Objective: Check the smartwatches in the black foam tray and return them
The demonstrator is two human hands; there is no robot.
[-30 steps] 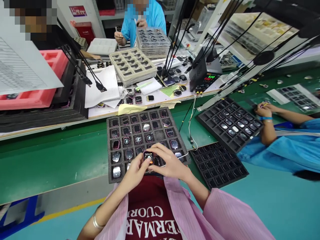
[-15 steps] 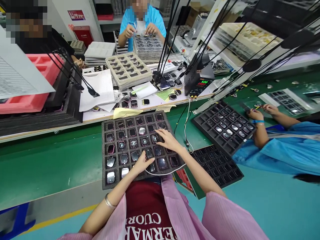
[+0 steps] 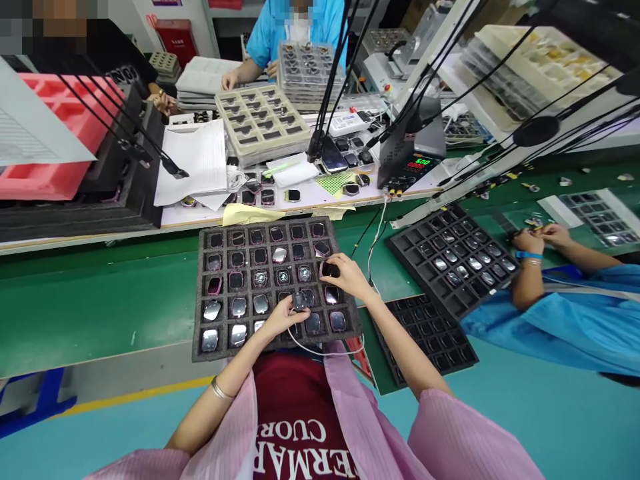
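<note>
And there was the right hand (image 3: 349,275), out at three o'clock from the middle of the grey foam tray (image 3: 198,333), thumb and fingers closed around the rim of a dark watch (image 3: 329,269); whether that watch was clear of its compartment or seated in it, I couldn't tell. Over to the left hand (image 3: 280,319), just below centre towards six: it had a small dark square piece (image 3: 299,301) pinched between thumb and fingers, held above the watches in their compartments. From that grip the white cable (image 3: 325,353) drooped along the tray's near edge to about four o'clock, passing just beneath the right forearm. That looked like the danger spot: a quick swing of either arm could have caught the loop, tugging the piece loose or dragging it across the screens. The right hand's hold looked slim, fingertips only on a smooth case, so a slip might have dropped the watch onto its neighbours and scratched glass. Up towards one o'clock on the tray, a pale askew watch (image 3: 321,249) sat badly in its compartment, easily nudged by a passing sleeve. And the tray's six o'clock edge seemed to reach past the green bench (image 3: 100,300), so a heavy press there might have tipped it.
</note>
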